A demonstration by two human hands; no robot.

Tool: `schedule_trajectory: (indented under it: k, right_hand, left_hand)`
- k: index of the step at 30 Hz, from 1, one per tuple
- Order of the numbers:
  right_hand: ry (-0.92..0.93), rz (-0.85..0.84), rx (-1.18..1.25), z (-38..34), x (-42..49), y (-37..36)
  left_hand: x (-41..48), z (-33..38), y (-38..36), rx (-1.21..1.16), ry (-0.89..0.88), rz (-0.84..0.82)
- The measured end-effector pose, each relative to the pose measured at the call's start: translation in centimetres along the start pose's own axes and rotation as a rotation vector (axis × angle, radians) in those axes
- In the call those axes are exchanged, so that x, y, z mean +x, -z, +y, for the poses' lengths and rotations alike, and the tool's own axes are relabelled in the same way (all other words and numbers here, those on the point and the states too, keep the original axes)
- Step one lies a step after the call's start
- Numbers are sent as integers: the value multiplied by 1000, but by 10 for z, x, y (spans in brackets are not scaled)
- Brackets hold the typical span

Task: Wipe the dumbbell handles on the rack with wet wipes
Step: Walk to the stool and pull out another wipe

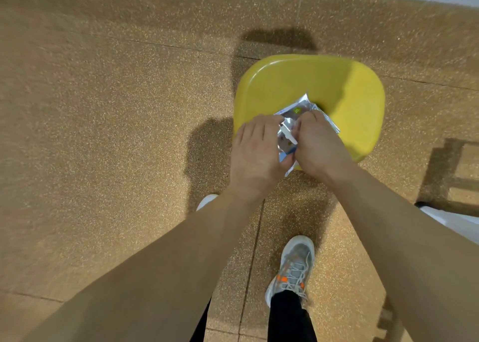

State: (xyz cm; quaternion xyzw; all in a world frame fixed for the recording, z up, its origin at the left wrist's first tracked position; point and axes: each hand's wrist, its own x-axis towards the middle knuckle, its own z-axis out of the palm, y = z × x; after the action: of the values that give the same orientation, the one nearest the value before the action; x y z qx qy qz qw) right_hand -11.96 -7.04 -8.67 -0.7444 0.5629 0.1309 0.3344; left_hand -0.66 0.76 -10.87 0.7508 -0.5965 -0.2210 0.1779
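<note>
Foil wet-wipe pack (300,111) sits between my two hands, over the near edge of the yellow stool (311,80) (whether it rests on the seat I cannot tell). My left hand (255,150) grips the pack's left side, fingers curled over its top. My right hand (320,144) is curled tight, pinching what looks like the white flap (289,134) at the pack's middle. To do this well, I should brace the pack with the left and peel the flap slowly, so one wipe comes free rather than a clump. Neither dumbbells nor rack are in view.
</note>
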Motion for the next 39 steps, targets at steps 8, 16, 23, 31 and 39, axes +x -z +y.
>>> schedule_trajectory:
  k: [8,16,23,31,39]
  right_hand:
    - [80,-49,62,3,-10,11]
    - [223,36,-74,-2,-11,16]
    - [271,42,-134,-2,-12,15]
    - [69,58,362,-3,-7,31]
    - [-77,-27,929,16,-11,49]
  left_hand:
    - [1,6,-1,111,32,40]
    - [11,12,7,125,95,11]
    - [18,13,9,218,3,-6]
    - [30,8,12,244,-1,-63]
    - [34,11,16,280,-8,-82]
